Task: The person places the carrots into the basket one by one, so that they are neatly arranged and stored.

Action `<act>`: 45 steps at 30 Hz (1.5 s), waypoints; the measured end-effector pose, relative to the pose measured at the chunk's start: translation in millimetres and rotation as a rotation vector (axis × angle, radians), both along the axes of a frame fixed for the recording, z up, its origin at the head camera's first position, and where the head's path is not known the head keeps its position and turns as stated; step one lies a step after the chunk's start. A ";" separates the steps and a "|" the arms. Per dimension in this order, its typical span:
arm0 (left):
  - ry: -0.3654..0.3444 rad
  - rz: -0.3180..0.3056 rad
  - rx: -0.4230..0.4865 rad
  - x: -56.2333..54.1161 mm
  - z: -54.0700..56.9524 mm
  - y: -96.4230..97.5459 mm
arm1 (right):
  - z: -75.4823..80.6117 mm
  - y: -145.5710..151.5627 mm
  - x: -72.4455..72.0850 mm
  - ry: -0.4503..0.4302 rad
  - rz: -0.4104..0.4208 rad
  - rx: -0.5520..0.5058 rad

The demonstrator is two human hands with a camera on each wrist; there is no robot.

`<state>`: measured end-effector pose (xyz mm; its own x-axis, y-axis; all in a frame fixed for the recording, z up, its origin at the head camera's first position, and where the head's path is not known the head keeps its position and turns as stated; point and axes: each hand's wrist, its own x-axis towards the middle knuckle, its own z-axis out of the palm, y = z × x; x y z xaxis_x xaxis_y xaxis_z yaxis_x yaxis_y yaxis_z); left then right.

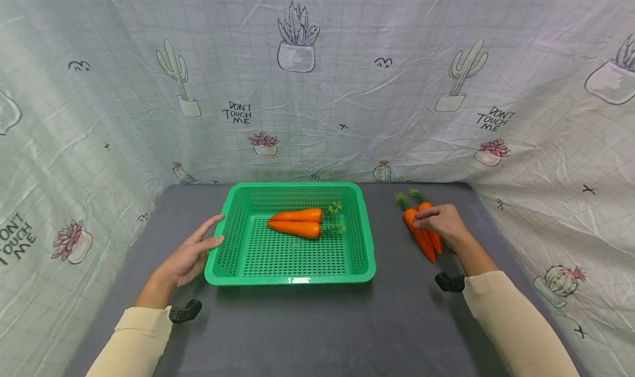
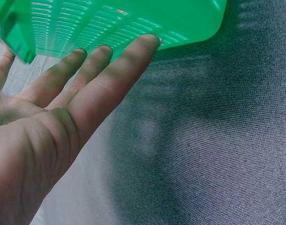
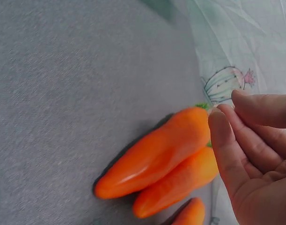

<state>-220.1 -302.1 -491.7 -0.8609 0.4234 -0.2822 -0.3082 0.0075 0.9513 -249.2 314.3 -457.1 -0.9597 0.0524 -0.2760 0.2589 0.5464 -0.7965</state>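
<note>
The grey worktop [image 1: 317,327] ends at its far edge against a patterned cloth [image 1: 322,101], which also runs along its left and right edges. The green basket [image 1: 248,281] stands near the middle of the far edge, a little to the left, its far rim seen right by that edge. A broad stretch of bare worktop runs in front of the basket toward the near edge, and a narrower strip separates its right rim from the loose carrots [image 1: 421,239] near the far right corner. Those carrots lie side by side, green tops toward the far edge and tips toward the near edge; the right wrist view shows the tip of a third carrot [image 3: 190,214] next to the other two.

Inside the basket, two carrots [image 1: 296,229] lie together, tips to the left and leafy tops to the right.

The person's left hand [image 1: 187,258] is spread wide at the basket's left side, fingers extended and fingertips at the rim and slotted wall, without a grip round it. The right hand [image 1: 443,221] is over the loose carrots, its thumb and fingers bent with a narrow gap between the tips and nothing seen pinched; whether it touches a carrot cannot be told.
</note>
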 end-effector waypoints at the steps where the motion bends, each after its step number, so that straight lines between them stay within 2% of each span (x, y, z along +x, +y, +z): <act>1: 0.002 -0.001 -0.002 0.3 0.3 0.0 | -1.0 1.5 1.3 0.001 -0.003 -0.004; 13: 0.006 0.001 0.004 0.2 0.0 0.1 | -13.5 10.2 12.7 0.009 -0.045 -0.047; 21: 0.014 0.007 -0.011 0.2 0.6 1.6 | -18.1 5.7 17.7 0.066 -0.133 0.046; 26: 0.024 0.001 -0.012 1.6 0.5 0.9 | -21.7 4.4 19.9 0.060 -0.159 0.045; 31: 0.027 0.005 -0.009 1.3 0.7 1.3 | -27.0 2.4 20.9 0.061 -0.144 0.063; 37: 0.023 0.016 -0.014 1.7 1.0 2.4 | -31.1 -4.7 16.5 0.111 -0.126 0.165; 45: 0.029 0.022 -0.028 1.6 -1.3 3.7 | -41.7 -6.4 12.0 0.110 -0.043 0.217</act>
<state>-218.5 -298.5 -493.0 -0.8781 0.3961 -0.2685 -0.2810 0.0274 0.9593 -237.2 307.9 -498.7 -0.9790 0.1405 -0.1478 0.2038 0.6983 -0.6862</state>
